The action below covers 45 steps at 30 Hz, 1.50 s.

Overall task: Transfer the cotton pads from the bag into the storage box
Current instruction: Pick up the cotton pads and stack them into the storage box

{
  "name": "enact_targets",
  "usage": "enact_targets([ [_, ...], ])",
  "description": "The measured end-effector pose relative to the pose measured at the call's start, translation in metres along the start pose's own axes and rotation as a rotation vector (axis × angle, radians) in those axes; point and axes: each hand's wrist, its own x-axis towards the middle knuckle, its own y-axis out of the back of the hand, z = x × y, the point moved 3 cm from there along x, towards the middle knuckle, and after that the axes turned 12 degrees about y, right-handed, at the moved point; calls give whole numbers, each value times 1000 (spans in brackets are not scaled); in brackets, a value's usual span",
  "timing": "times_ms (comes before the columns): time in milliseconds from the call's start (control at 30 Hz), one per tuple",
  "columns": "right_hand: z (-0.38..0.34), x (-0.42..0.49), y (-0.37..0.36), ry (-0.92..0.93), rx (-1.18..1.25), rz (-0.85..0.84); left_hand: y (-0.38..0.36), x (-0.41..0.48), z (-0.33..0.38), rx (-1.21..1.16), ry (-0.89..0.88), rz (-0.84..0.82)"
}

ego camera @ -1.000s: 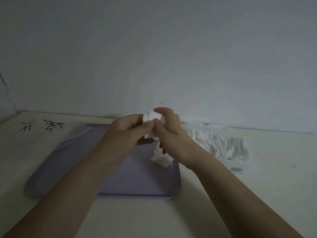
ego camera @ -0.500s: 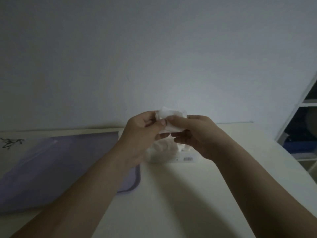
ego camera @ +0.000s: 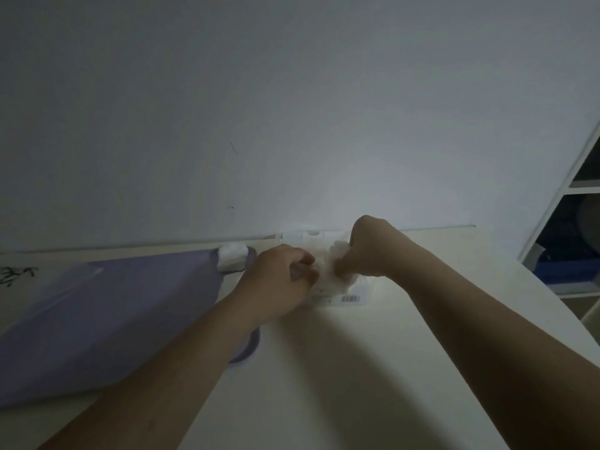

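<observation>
At the table's (ego camera: 324, 378) far edge, left hand (ego camera: 282, 277) grips the bag (ego camera: 349, 295), fingers curled; right hand (ego camera: 368, 251) pinches cotton pads (ego camera: 336, 259) inside it.

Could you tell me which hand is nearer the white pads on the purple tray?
Left. The left hand sits just right of the pads; the right hand is farther right, beyond it.

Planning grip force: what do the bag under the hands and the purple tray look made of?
Bag: thin clear plastic film, it seems, with a barcode label. Purple tray: probably smooth matte plastic, judging by its rounded rim; dim light leaves doubt.
</observation>
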Motion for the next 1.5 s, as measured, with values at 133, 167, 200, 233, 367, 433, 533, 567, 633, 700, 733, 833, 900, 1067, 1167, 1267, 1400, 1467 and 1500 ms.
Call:
enact_targets([
  [133,-10,13,-8,-14,-145,-26,1,3,-9,-36,-7,4],
  [167,-12,15,-9,-14,-208,-16,1,4,-11,-55,-9,4],
  [200,-15,17,-11,-9,-269,-2,1,3,-12,-68,-13,2],
  [233,-15,19,-14,-8,-305,4,1,3,-13,-81,-23,2],
  [367,-10,24,-23,-18,-272,-78,0,1,-16,-95,-56,11],
  [433,-10,23,-25,-16,-265,-123,0,1,-18,-92,-60,8],
  [533,-13,20,-20,-22,-290,-165,0,0,-18,-93,-69,-11],
  [567,-14,20,-17,-24,-281,-188,0,0,-18,-94,-64,-8],
  [633,-15,18,-12,-24,-270,-246,2,-2,-17,-60,-57,43],
  [700,-15,18,-13,-24,-304,-274,5,-5,-19,-8,-43,120],
  [733,-15,18,-15,-19,-327,-265,5,-6,-19,-6,-42,132],
  [833,-12,18,-22,-22,-298,-238,3,-8,-22,-53,-44,94],
  [900,-9,19,-29,-26,-213,-226,2,-8,-22,-66,-47,91],
  [1067,-13,23,-41,-34,-171,-93,0,-8,-19,-57,-15,78],
  [1167,-17,22,-40,-57,-152,-112,-2,-11,-17,-6,-17,55],
  [1267,-18,13,-32,-47,-185,-207,2,-15,-16,-9,-29,-12],
  [1400,-34,-2,-10,-12,-465,-131,38,-21,-33,-103,39,155],
  [1467,-53,-8,3,44,-637,14,60,-17,-54,-40,145,221],
  [1500,-63,-7,7,86,-625,67,66,-14,-66,31,173,193],
])
